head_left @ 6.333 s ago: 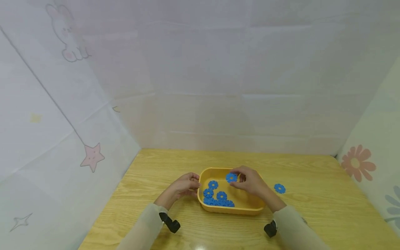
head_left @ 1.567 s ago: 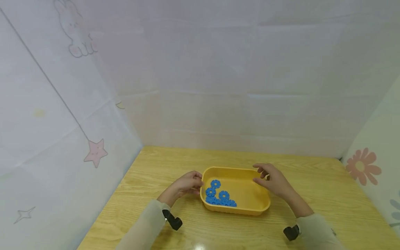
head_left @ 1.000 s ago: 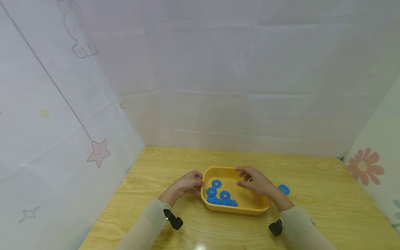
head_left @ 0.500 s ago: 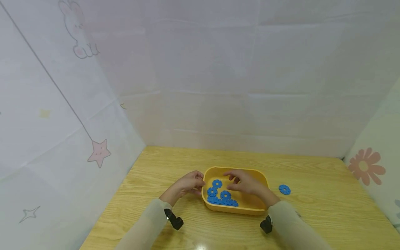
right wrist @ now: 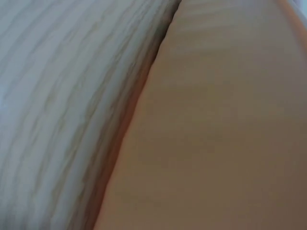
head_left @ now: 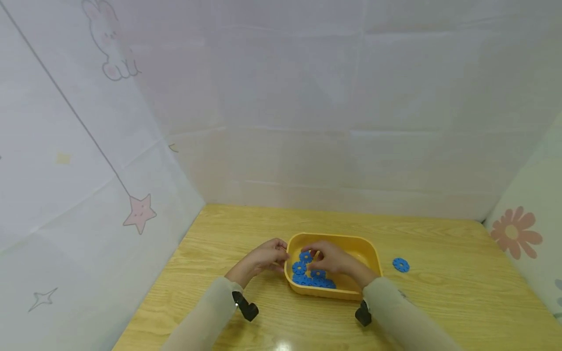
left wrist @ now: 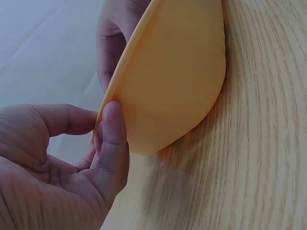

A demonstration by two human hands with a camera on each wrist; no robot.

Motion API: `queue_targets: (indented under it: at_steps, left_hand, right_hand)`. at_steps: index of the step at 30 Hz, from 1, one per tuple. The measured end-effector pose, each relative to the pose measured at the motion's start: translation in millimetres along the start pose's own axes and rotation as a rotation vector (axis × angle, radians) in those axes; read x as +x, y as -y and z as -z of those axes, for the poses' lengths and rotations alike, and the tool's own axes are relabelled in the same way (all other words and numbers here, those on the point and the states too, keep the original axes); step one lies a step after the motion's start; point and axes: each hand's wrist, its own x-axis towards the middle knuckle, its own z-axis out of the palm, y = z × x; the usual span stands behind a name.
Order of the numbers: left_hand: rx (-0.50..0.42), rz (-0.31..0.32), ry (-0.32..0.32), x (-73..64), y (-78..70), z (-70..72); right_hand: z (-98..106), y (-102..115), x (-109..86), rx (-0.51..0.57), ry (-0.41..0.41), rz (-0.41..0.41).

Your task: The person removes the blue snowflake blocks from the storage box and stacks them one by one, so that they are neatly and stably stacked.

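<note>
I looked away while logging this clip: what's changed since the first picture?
The right hand, which was holding a blue flower-shaped plastic disc, has let it go and moved left, fingers apart, to the blue discs in the yellow rounded plastic tray. Where the released disc went is unclear. The left hand still grips the tray's rim; a disc still lies right of it.

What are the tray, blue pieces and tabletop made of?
Tray: probably satin, moulded plastic; even colour, smooth wall, thin rim.
Blue pieces: likely plastic too, uniformly coloured, evenly notched; finish unclear at this size.
Tabletop: seems wood or wood-look laminate, glossy; grain lines, bright reflection.
</note>
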Motion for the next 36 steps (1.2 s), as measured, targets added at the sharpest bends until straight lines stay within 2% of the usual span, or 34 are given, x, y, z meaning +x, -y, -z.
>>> queue_targets:
  at_steps: [5,14,21,36]
  left_hand:
    - [-0.001,-0.004,0.004,-0.8,-0.3,0.4]
    - [-0.003,-0.016,0.013,-1.6,1.0,0.6]
    - [0.002,-0.018,0.011,-0.5,0.7,1.1]
    - [0.009,-0.009,0.004,2.9,2.5,0.2]
  right_hand:
    - [-7,3,6.0,-0.016,0.001,-0.02]
    - [-16,5,11.8,-0.058,0.015,-0.152]
    - [-21,2,18.8,-0.129,0.028,-0.183]
    - [-24,1,22.0,-0.138,0.044,-0.265]
